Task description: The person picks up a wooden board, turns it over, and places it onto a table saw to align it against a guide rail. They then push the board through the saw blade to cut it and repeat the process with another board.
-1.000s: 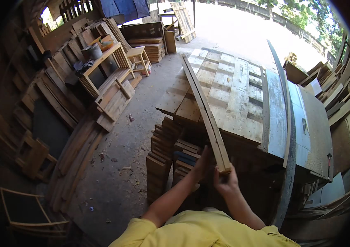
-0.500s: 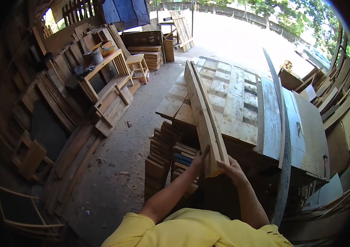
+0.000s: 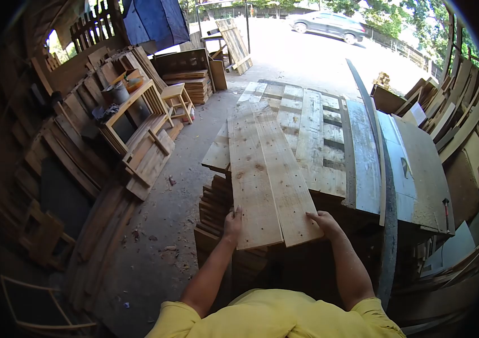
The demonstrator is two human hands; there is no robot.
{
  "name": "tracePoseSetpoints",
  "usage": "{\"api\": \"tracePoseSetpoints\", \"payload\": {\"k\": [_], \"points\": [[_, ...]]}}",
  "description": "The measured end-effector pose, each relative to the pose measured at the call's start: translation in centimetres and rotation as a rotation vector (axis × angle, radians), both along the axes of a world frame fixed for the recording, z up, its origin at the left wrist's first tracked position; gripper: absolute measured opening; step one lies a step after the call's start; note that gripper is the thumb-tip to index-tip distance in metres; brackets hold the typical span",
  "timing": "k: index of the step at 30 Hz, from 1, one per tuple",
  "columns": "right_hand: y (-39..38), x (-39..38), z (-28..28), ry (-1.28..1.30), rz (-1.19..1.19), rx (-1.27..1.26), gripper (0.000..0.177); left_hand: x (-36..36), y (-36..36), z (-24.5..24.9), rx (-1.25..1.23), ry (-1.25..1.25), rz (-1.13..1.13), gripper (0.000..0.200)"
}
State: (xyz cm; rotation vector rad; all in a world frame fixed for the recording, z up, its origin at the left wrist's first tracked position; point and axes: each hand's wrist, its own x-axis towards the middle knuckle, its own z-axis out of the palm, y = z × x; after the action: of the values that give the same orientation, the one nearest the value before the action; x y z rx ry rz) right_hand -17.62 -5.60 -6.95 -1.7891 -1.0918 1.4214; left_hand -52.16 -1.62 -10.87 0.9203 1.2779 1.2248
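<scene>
Two long wooden boards lie flat side by side in front of me, their far ends over the slatted workbench top (image 3: pixel 312 141). My left hand (image 3: pixel 232 222) grips the outer edge of the left board (image 3: pixel 253 186), thumb on top and fingers underneath. At the near end of the right board (image 3: pixel 287 186), my right hand (image 3: pixel 324 222) holds the outer edge the same way. A narrow gap opens between the boards at the near end. Nail holes and knots dot both faces.
A long dark metal bar (image 3: pixel 383 169) runs along the bench's right part. Stacked wood pieces (image 3: pixel 214 203) stand below the bench's left edge. A wooden stool (image 3: pixel 176 101) and a shelf (image 3: pixel 132 112) are at left. Leaning planks (image 3: pixel 470 118) line the right. A car (image 3: pixel 326 25) is outside.
The two boards, earlier held on edge and pressed together, now lie flat side by side. My hands have moved apart to their outer edges. The car has come further into view.
</scene>
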Motion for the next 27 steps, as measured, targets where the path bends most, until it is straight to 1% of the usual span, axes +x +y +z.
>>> {"api": "tracePoseSetpoints", "payload": {"k": [1,3,4,5,6,7,9,11,13,14,15,17,18,19,21,22,24,25,26,27], "points": [[0.2,-0.7,1.1,0.007,-0.004,0.000,0.051,-1.0,-0.2,1.1,-0.001,-0.042,-0.006,0.051],[0.3,-2.1,2.9,-0.230,-0.065,0.056,0.057,-3.0,0.2,0.5,0.003,0.010,-0.027,0.051],[0.8,-1.7,1.2,-0.227,-0.069,0.055,0.057,-3.7,0.5,-0.3,0.017,0.067,-0.016,0.051],[1.7,-1.2,-1.2,-0.257,-0.066,0.116,0.059,-4.3,0.9,-1.0,0.033,0.125,-0.006,0.050],[2.1,-1.1,-2.8,-0.287,-0.064,0.174,0.062,-5.0,1.5,-2.8,0.040,0.116,-0.014,0.053],[1.5,-1.6,-1.6,-0.280,-0.068,0.174,0.062,-5.3,1.2,-3.0,0.041,0.123,-0.017,0.053],[0.5,-2.3,1.2,-0.456,-0.107,0.146,0.064,-5.9,1.2,-3.2,0.041,0.302,0.029,0.057],[0.0,-1.8,1.4,-0.436,-0.126,0.136,0.064,-6.2,1.2,-3.4,0.034,0.348,0.022,0.058],[-1.0,-0.8,0.1,-0.327,-0.150,0.166,0.063,-6.3,1.3,-3.3,0.028,0.389,0.017,0.059],[-1.6,-0.4,-0.9,-0.274,-0.186,0.186,0.060,-6.4,1.3,-3.1,0.019,0.438,0.012,0.059],[-2.7,-0.3,-1.2,-0.276,-0.185,0.186,0.060,-6.6,1.2,-3.0,0.008,0.488,0.010,0.059],[-5.3,-0.5,-0.8,-0.202,-0.196,0.152,0.056,-6.8,1.3,-2.0,-0.011,0.497,-0.013,0.060],[-7.4,-2.2,1.0,-0.117,-0.244,0.170,0.053,-6.9,1.2,-1.6,-0.030,0.508,-0.040,0.061],[-8.6,-3.0,0.4,-0.123,-0.239,0.167,0.053,-6.8,1.2,-1.6,-0.035,0.503,-0.037,0.061],[-10.7,-4.2,-0.9,-0.131,-0.355,0.245,0.053,-6.4,1.5,-1.5,-0.057,0.546,-0.037,0.059],[-11.4,-5.2,-0.3,-0.104,-0.378,0.247,0.053,-6.6,2.3,-2.7,-0.057,0.544,-0.042,0.059],[-11.9,-6.0,1.2,-0.077,-0.406,0.223,0.052,-6.8,3.8,-4.7,0.025,0.696,-0.070,0.057],[-12.0,-6.3,2.1,-0.047,-0.428,0.201,0.052,-6.3,3.0,-3.0,0.029,0.701,-0.083,0.057],[-12.0,-6.6,3.1,0.039,-0.442,0.178,0.048,-5.1,2.1,-1.4,0.286,0.916,0.176,0.058],[-11.8,-6.5,3.2,0.041,-0.458,0.181,0.048,-3.8,0.9,0.5,0.553,1.106,0.446,0.058]]}}
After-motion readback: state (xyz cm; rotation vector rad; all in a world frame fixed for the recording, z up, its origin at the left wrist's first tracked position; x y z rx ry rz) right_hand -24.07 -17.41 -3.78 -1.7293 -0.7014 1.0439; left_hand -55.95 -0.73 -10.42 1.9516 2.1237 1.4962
